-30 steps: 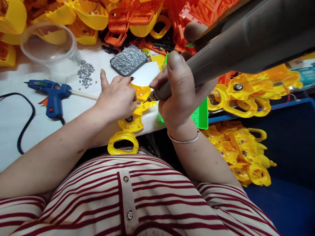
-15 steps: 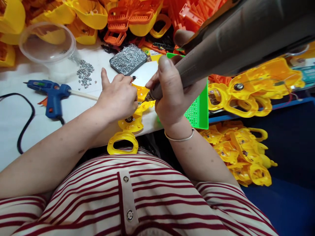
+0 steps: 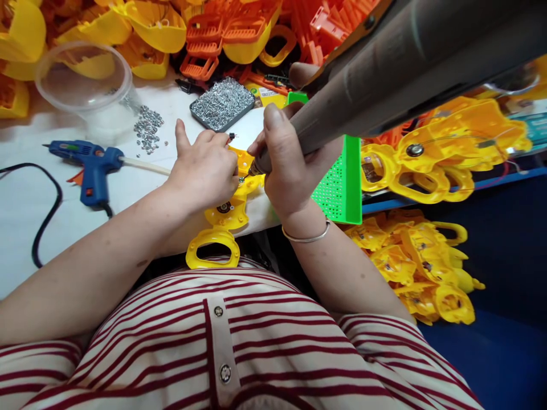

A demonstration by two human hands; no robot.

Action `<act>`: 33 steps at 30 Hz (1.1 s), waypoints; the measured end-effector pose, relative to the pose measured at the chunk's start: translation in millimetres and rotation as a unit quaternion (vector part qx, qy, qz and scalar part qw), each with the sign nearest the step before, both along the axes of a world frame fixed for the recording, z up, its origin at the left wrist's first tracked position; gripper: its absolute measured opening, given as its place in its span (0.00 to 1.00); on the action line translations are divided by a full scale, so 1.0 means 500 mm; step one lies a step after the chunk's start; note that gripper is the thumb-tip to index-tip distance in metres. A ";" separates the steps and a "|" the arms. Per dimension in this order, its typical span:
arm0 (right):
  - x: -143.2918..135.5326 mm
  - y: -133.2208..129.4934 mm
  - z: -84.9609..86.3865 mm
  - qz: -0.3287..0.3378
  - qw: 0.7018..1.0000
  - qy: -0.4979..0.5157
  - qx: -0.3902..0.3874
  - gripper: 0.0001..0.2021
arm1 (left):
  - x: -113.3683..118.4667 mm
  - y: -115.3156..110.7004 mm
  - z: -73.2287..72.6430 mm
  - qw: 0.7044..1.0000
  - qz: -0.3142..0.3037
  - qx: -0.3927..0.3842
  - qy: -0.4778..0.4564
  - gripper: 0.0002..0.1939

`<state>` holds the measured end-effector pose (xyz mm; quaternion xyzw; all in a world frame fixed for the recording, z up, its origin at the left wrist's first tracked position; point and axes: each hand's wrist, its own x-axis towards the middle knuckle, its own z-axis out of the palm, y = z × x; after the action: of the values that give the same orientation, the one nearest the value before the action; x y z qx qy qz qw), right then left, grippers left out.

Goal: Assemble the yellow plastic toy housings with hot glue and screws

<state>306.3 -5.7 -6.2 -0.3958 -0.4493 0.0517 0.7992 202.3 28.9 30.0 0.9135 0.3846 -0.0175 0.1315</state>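
Note:
A yellow plastic part (image 3: 233, 212) lies at the table's front edge, its ring-shaped end hanging toward my shirt. My left hand (image 3: 205, 165) is closed over the part's left side, thumb raised, fingers curled against it. Wrapped in my right hand (image 3: 288, 159) is a long dark power screwdriver (image 3: 342, 105), slanting down from the upper right. Its metal tip meets the part beside my left fingertips; the contact point is small and partly hidden. A small black piece (image 3: 232, 136) shows just beyond my left fingers.
A black tray of screws (image 3: 222, 105), loose metal pieces (image 3: 147, 128), a clear tub (image 3: 83, 77) and a blue glue gun (image 3: 94, 165) are left and ahead. A green basket (image 3: 352, 188) stands right. Yellow parts (image 3: 457, 136) are piled beyond; orange parts (image 3: 205, 34) lie at the back.
My right hand and the screwdriver have shifted slightly left, uncovering more of the green basket's right side. My left hand has hardly moved.

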 end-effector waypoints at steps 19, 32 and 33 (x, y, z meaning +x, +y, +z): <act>0.002 0.009 -0.004 -0.017 1.000 0.007 0.010 0.15 | 0.003 0.002 -0.021 1.000 -0.024 -0.006 0.003 0.13; 0.001 -0.013 0.011 -0.033 0.998 0.017 -0.040 0.14 | 0.002 0.006 -0.030 0.999 -0.038 -0.004 -0.010 0.09; 0.000 -0.015 0.011 -0.035 0.997 0.022 -0.059 0.13 | 0.002 0.006 -0.029 0.999 -0.039 -0.003 -0.005 0.09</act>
<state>306.5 -13.0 -0.6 -0.4565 -0.4135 0.0588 0.7856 203.5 32.0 15.4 0.9276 0.3475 -0.0190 0.1357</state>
